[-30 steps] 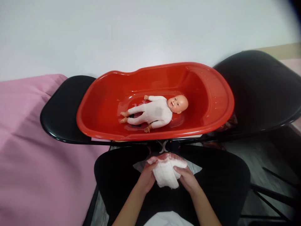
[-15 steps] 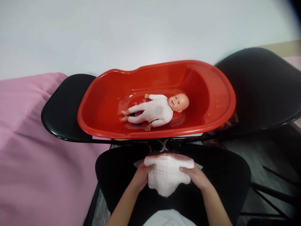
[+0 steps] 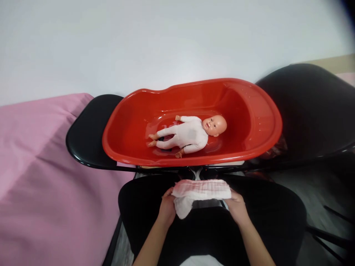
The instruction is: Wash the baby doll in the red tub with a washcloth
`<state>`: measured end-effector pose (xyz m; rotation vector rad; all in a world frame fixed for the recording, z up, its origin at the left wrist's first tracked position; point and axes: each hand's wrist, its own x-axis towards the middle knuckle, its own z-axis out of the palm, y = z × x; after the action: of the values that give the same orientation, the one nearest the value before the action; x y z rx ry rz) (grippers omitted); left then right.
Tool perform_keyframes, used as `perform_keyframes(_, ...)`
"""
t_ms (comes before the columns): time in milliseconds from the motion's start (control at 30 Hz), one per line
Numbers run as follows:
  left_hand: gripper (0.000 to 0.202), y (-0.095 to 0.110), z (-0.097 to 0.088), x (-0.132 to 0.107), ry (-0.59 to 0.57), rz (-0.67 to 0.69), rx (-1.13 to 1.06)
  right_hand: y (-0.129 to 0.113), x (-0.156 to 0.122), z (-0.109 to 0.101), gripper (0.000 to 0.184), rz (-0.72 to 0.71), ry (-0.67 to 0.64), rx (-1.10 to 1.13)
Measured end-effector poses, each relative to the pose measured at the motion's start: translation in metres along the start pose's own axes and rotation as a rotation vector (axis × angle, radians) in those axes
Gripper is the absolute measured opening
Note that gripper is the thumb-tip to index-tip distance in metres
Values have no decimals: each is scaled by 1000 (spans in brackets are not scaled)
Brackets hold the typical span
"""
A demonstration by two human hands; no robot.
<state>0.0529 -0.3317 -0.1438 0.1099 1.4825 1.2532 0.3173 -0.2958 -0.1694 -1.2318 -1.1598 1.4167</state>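
A white cloth is stretched between both hands over my lap. My left hand grips its left end, where a loose fold hangs down. My right hand grips its right end. Both hands are closed on the fabric. Ahead, a baby doll in a pale pink suit lies on its back in a red plastic baby tub, head to the right. Shallow water seems to lie in the tub's bottom.
The tub rests across two black chair seats, one on the left and one on the right. A pink bedsheet fills the left side. A white wall stands behind. Grey floor and chair legs show at the right.
The bunched cloth has been pulled apart sideways into a long band, and both hands have moved outward and slightly up. The view has shifted a little to the left.
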Motion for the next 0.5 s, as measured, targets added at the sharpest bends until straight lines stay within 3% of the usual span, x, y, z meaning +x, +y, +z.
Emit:
perform_keyframes(100,23,6,-2,-9,-50,30,19,9,-11,-1,26,86,106,108)
perform_keyframes(167,16,17,-5,-18,-162,73,45,1,-20,-8,25,69,48,158)
perform_keyframes(233,5,34,-10,-27,-291,97,67,-19,-29,-18,20,-38,-103,156)
perform_keyframes(300,26,53,-12,-33,-375,91,109,-45,-35,-27,24,-213,-246,107)
perform_keyframes(367,45,69,-9,-37,-432,73,150,-69,-34,-31,28,-351,-255,54)
perform_keyframes(500,62,84,11,-44,-336,247,159,-93,-17,-27,19,-418,-242,-29)
